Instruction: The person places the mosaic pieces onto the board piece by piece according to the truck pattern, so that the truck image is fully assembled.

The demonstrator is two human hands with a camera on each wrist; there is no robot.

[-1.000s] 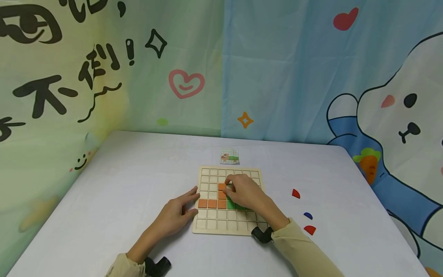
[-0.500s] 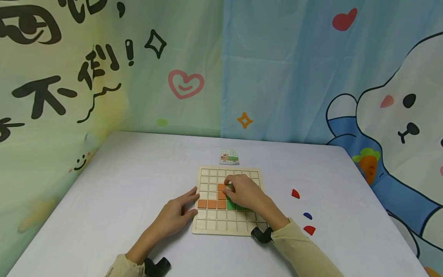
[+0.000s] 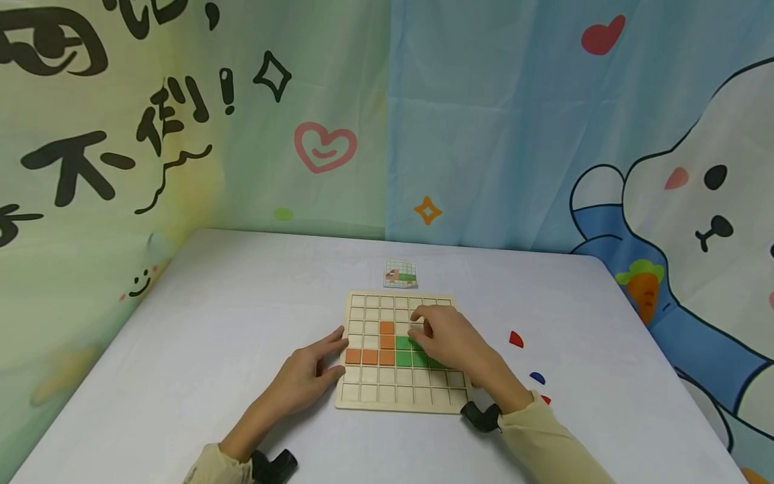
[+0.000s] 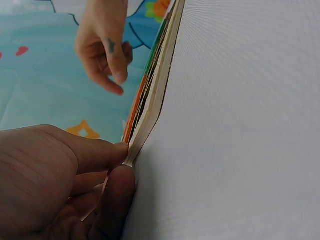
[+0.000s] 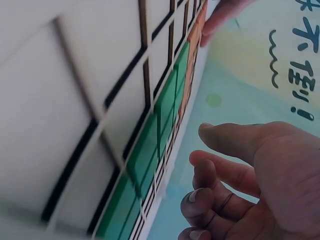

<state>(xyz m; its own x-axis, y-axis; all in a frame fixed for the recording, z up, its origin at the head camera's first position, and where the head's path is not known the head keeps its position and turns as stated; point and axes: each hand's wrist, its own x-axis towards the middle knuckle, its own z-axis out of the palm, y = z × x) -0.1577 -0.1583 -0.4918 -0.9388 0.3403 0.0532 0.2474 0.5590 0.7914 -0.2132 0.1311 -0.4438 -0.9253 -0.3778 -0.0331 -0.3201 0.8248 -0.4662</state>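
Note:
A pale wooden grid board [image 3: 387,392] lies on the white table. Orange square tiles [image 3: 370,357] and green tiles [image 3: 403,359] sit side by side in its cells. My left hand [image 3: 307,374] rests at the board's left edge, thumb and fingertips spread along it. In the left wrist view, the thumb and a finger touch the board's rim [image 4: 155,97]. Over the board's right half hovers my right hand [image 3: 450,337], covering some of the green tiles. Its thumb and fingers stand apart with nothing between them in the right wrist view.
A small printed card [image 3: 400,274] lies behind the board. To the right are a red quarter-round piece [image 3: 517,339], a blue half-round piece [image 3: 537,378] and another red piece [image 3: 546,399], partly hidden by the right sleeve. A printed curtain [image 3: 484,134] hangs behind the table.
My right hand has moved right, away from the orange tiles, uncovering more green tiles. Its sleeve now covers part of the nearer red piece. The left hand stays at the board's edge.

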